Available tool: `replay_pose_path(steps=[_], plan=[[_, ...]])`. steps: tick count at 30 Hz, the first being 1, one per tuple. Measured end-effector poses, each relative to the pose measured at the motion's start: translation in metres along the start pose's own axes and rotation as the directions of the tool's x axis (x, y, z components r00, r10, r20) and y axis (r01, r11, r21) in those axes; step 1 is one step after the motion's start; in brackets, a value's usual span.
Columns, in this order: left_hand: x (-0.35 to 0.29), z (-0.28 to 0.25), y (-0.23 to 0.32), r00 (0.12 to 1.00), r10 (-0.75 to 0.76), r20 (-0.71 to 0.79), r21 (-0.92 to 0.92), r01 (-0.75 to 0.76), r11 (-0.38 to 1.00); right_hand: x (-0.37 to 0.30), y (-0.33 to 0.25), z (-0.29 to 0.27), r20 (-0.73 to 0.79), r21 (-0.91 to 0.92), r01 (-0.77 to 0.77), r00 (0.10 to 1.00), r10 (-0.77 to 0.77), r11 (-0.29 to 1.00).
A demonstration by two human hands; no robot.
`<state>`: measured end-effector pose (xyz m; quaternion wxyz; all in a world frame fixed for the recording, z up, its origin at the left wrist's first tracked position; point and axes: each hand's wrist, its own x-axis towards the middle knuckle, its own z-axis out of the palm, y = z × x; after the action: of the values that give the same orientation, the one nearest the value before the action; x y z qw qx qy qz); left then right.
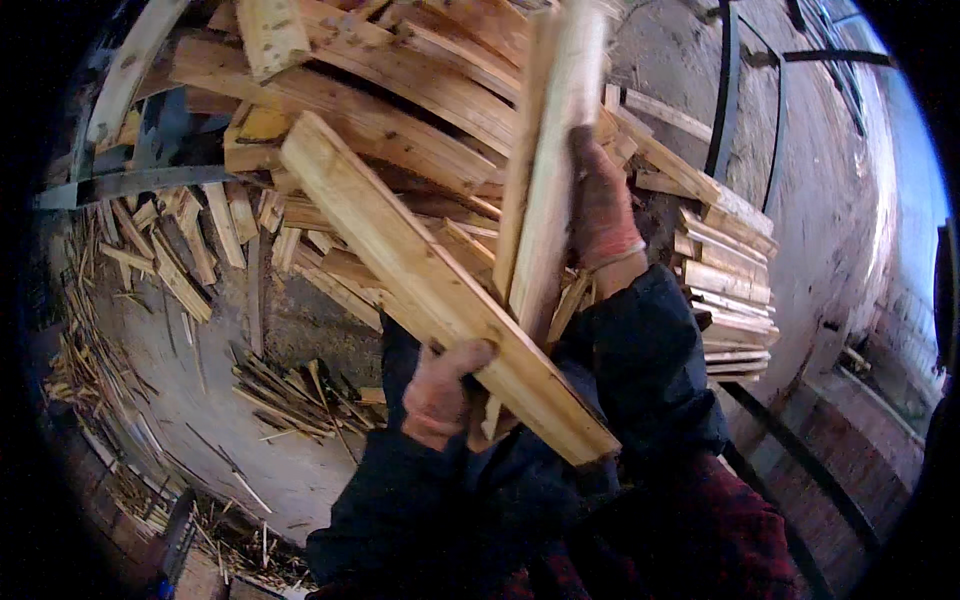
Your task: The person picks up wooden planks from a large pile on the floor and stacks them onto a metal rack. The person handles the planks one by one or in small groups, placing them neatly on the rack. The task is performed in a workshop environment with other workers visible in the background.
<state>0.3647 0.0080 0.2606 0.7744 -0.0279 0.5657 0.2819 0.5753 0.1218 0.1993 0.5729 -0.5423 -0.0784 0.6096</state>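
My left hand (440, 395) is closed on a pale wooden board (410, 260), its thumb on the upper face and its other fingers mostly hidden beneath. That board slants from the upper left down to the lower right in front of me. My right hand (605, 215), in what looks like a worn reddish glove, grips the right side of a long pale plank (560, 170). Pressed along this plank's left side is a narrower plank (523, 150); whether my right hand holds it too is unclear. The lower ends of both pass behind the slanted board.
A heap of loose boards (400, 100) fills the far side. At right stands a neat stack of boards (730, 290), close to a dark metal frame (725, 100). Short offcuts (185, 245) and thin wood strips (300, 400) lie on the floor at left.
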Motion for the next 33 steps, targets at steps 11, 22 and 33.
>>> replay_pose_path(steps=[11, 22, 33], plan=[[-0.035, 0.048, -0.071, 0.974, -0.187, 0.126, 0.499, 0.101, 0.861, -0.131, 0.020, -0.120, -0.019, 0.214, -0.380, 0.919, 0.393, 0.900], [-0.002, 0.110, -0.135, 0.981, -0.002, 0.193, 0.663, -0.129, 0.737, -0.232, 0.084, -0.191, 0.017, 0.412, -0.277, 0.955, 0.297, 0.868], [0.110, 0.388, -0.288, 0.385, -0.463, 0.798, 0.548, -0.783, 0.294, -0.163, -0.017, -0.408, -0.689, 0.086, 0.559, 0.631, -0.356, 0.825]])
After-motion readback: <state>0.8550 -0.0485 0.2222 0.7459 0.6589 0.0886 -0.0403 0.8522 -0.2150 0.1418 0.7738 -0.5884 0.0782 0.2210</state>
